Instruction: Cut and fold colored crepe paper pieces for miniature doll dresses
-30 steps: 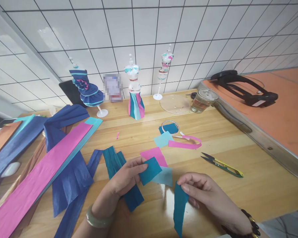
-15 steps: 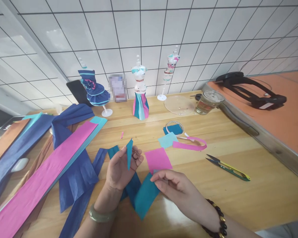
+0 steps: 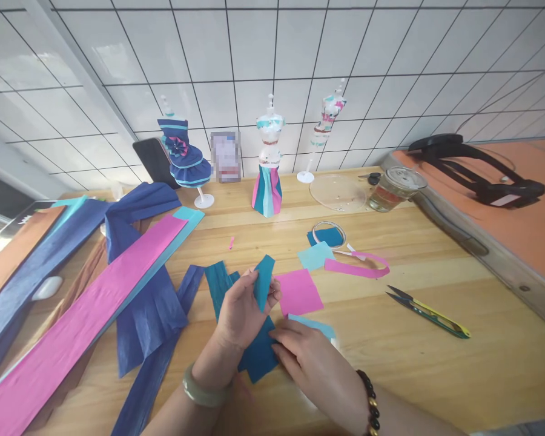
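On wood table (image 3: 436,363), left hand (image 3: 243,309) pinching teal paper (image 3: 263,281), no legible txt

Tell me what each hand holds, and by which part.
The left hand pinches a small teal paper piece by its lower end. The right hand rests on a teal strip on the table; whether it grips is unclear.

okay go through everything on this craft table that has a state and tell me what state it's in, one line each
left hand: pinching a teal paper piece, held up
right hand: pressing a teal paper strip flat on the table
snips: lying untouched, blades slightly apart
glass jar: upright, lid on
pink square: lying flat
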`<state>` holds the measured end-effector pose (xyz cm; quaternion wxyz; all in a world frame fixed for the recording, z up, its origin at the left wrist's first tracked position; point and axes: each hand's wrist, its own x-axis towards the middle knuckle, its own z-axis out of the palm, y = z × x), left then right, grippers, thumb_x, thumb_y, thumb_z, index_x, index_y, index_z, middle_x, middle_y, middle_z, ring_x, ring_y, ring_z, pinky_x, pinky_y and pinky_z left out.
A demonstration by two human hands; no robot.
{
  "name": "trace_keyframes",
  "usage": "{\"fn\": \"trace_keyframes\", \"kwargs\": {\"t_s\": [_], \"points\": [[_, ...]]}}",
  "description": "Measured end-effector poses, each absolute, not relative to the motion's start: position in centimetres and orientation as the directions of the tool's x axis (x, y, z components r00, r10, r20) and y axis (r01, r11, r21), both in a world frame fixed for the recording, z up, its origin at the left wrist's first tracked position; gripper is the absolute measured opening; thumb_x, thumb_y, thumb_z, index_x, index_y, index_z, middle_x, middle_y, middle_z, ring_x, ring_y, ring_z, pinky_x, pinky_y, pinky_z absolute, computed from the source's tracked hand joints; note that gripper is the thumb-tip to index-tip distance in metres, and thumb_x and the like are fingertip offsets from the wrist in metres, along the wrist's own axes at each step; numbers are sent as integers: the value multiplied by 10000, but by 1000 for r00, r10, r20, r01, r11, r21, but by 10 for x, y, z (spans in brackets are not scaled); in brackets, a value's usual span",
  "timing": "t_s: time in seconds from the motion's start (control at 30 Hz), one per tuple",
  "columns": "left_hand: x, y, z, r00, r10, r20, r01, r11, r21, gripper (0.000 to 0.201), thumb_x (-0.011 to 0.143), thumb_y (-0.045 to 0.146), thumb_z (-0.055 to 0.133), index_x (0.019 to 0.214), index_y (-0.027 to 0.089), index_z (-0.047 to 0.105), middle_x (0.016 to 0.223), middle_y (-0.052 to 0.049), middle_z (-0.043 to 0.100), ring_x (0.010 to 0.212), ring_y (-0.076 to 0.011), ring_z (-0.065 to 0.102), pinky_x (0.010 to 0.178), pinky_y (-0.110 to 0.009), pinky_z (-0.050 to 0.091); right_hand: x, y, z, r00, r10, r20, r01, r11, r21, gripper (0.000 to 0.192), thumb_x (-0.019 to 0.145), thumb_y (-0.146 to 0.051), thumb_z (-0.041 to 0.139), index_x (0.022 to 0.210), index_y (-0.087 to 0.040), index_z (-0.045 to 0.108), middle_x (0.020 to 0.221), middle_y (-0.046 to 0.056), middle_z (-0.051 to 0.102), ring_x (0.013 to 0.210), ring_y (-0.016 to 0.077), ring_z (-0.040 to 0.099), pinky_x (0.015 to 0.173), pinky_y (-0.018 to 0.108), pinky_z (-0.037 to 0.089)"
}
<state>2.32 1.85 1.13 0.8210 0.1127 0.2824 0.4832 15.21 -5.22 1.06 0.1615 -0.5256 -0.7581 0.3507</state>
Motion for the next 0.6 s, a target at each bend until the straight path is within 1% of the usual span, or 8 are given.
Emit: {"fn": "trace_keyframes", "kwargs": {"t_s": [0.1,0.17,0.23,0.3,0.37,0.43,0.5,0.6], "points": [[29,17,6,336,855,-396,-673,512,534,87,738,232,590,691,160,586,652,-5,587,672,-143,569,675,-265,449,158,-54,18,-416,903,-105,667,225,-710,205,870,-162,443,935,-226,627,916,37,648,848,172,601,761,264,455],[31,17,5,312,860,-404,-653,503,566,85,723,225,604,673,164,575,634,7,575,653,-138,564,663,-257,443,169,-55,26,-412,905,-107,647,208,-733,200,879,-177,442,929,-240,625,892,21,648,837,161,599,742,251,455],[32,17,6,299,864,-405,-639,497,587,96,711,227,616,657,163,569,620,15,563,633,-126,551,655,-246,437,183,-56,34,-374,921,-111,637,168,-752,192,886,-196,440,921,-242,623,877,14,644,829,153,595,739,249,454],[32,18,6,304,867,-396,-625,495,604,110,710,240,618,654,159,569,606,17,549,610,-116,533,637,-235,430,199,-57,39,-319,942,-108,645,132,-753,171,880,-209,456,927,-242,617,914,20,634,857,156,588,764,258,454],[32,17,5,311,871,-381,-619,490,614,119,716,251,614,658,157,570,599,17,540,593,-111,519,616,-229,423,211,-57,40,-297,948,-117,665,117,-737,168,858,-205,493,975,-252,605,991,26,617,919,166,574,802,271,453],[32,17,4,306,879,-366,-618,476,626,121,726,250,612,661,158,566,593,21,530,576,-104,508,595,-221,417,219,-58,36,-297,947,-125,693,123,-711,235,840,-195,518,1057,-263,575,1072,34,588,977,176,556,837,286,451],[31,17,2,295,889,-350,-612,457,645,121,732,245,616,666,161,560,593,25,527,566,-100,505,583,-217,416,223,-56,30,-291,950,-117,727,140,-672,274,846,-189,501,1106,-257,554,1112,52,567,994,187,552,854,310,451],[31,17,1,267,905,-330,-597,424,681,115,733,243,624,680,167,557,617,20,553,598,-113,538,619,-231,437,225,-51,23,-290,951,-106,758,160,-632,242,886,-172,408,1028,-231,595,1058,66,581,926,181,578,822,320,464]]}}
